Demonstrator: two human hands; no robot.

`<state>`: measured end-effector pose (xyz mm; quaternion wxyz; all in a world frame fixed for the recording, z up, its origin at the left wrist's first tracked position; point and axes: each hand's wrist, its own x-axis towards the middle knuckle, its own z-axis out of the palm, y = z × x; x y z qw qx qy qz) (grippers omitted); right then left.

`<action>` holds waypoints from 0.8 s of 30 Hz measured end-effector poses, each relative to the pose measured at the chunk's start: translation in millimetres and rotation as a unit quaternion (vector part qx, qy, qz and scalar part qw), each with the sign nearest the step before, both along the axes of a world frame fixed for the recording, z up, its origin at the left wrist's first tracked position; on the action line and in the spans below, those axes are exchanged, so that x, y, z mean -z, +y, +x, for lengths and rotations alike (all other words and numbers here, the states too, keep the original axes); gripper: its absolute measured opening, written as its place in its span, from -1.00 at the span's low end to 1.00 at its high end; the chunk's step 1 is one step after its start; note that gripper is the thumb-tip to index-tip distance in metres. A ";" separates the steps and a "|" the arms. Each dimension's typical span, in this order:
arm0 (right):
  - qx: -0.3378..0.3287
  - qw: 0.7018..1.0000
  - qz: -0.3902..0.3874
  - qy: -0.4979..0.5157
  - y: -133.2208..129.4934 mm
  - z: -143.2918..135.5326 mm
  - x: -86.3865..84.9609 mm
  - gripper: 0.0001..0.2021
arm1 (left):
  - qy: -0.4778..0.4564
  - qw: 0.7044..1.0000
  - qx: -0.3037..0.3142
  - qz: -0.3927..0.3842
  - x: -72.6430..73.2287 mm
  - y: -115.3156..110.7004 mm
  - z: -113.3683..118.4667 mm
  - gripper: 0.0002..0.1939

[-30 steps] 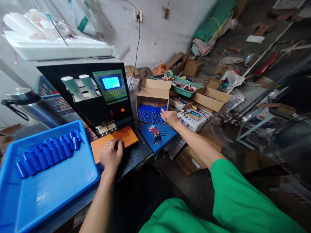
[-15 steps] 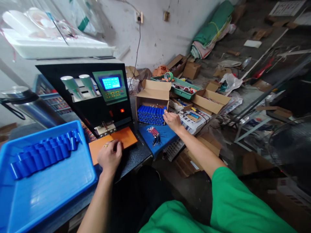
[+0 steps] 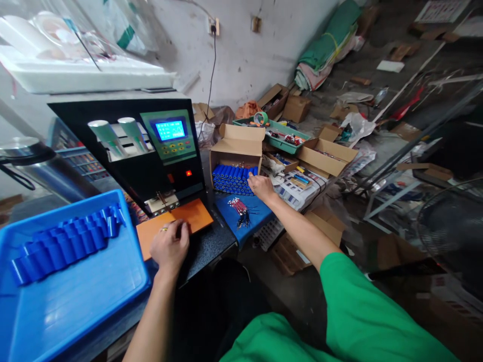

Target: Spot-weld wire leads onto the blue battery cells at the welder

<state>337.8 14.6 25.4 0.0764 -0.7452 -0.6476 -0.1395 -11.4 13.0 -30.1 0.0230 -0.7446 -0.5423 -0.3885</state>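
My left hand [image 3: 169,245] rests on an orange board [image 3: 199,216] with its fingers curled inward. The fingertips are hidden, so what they hold, if anything, cannot be seen. Just beyond it, the thin electrodes [image 3: 163,200] of a black spot welder [image 3: 130,176] point down at the board. My right hand [image 3: 262,188] reaches to the front right of an open cardboard box [image 3: 241,144]. Its fingers pinch a blue battery cell [image 3: 252,171] at the right end of the top row. Rows of blue battery cells [image 3: 230,172] fill the box.
A blue tray [image 3: 86,306] with blue cylinders [image 3: 60,246] stands at the left. Red and black wire leads [image 3: 240,208] lie on a blue surface before the box. Behind are a steel flask [image 3: 49,163], a green tray [image 3: 290,146] and a cardboard box [image 3: 326,158].
My right hand has moved slightly left and lower with the battery cell, which now lies level with the top row. My left hand stays on the board. The view has shifted slightly.
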 end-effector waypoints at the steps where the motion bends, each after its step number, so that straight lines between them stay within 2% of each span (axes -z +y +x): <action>1: 0.005 1.000 -0.008 0.000 1.1 -1.2 -0.9 -0.50 | 0.000 1.000 0.002 -0.001 0.5 0.3 -0.1 -0.68; 11: 0.068 0.996 -0.056 0.002 6.7 -6.2 -21.5 -0.53 | 0.002 1.000 0.003 0.013 1.9 0.4 0.0 -0.67; 18: 0.087 0.994 -0.060 -0.005 3.7 -5.5 -24.7 -0.51 | 0.008 1.000 -0.005 0.009 1.0 -0.5 1.0 -0.67; 21: 0.069 0.997 -0.028 0.011 -10.7 -5.3 -16.3 -0.46 | 0.014 1.000 0.004 0.010 0.7 -1.6 1.1 -0.67; 24: 0.041 0.996 0.033 0.067 -44.3 -12.4 11.8 -0.49 | 0.014 1.000 0.003 0.006 -1.1 -3.0 1.6 -0.67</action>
